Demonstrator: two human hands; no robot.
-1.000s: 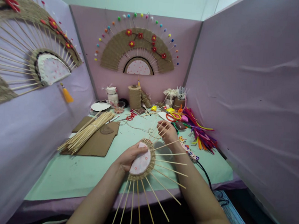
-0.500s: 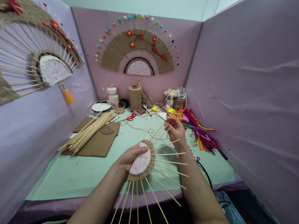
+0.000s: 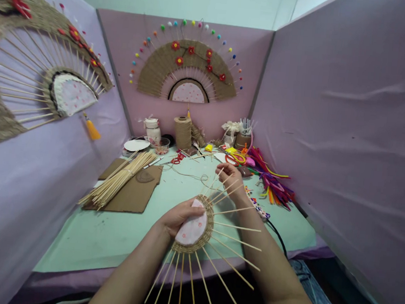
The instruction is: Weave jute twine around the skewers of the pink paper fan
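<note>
My left hand (image 3: 176, 216) grips a half-made fan (image 3: 196, 227) by its pink fabric centre, thumb on top. A band of woven jute edges that centre, and several bamboo sticks (image 3: 232, 242) radiate from it. My right hand (image 3: 231, 180) is behind the upper sticks with its fingers pinched together, on a thin jute string (image 3: 189, 173) that trails over the green table (image 3: 110, 234) toward the spool.
A jute spool (image 3: 183, 131) stands at the back. A bundle of bamboo sticks (image 3: 120, 178) lies on brown cardboard (image 3: 133, 191) at left. Pipe cleaners (image 3: 273, 179) and scissors (image 3: 233, 158) lie at right. Finished fans (image 3: 188, 70) hang on the purple walls.
My right hand rose toward the back, then came down and nearer to the fan's upper sticks. The fan has turned a little clockwise in my left hand.
</note>
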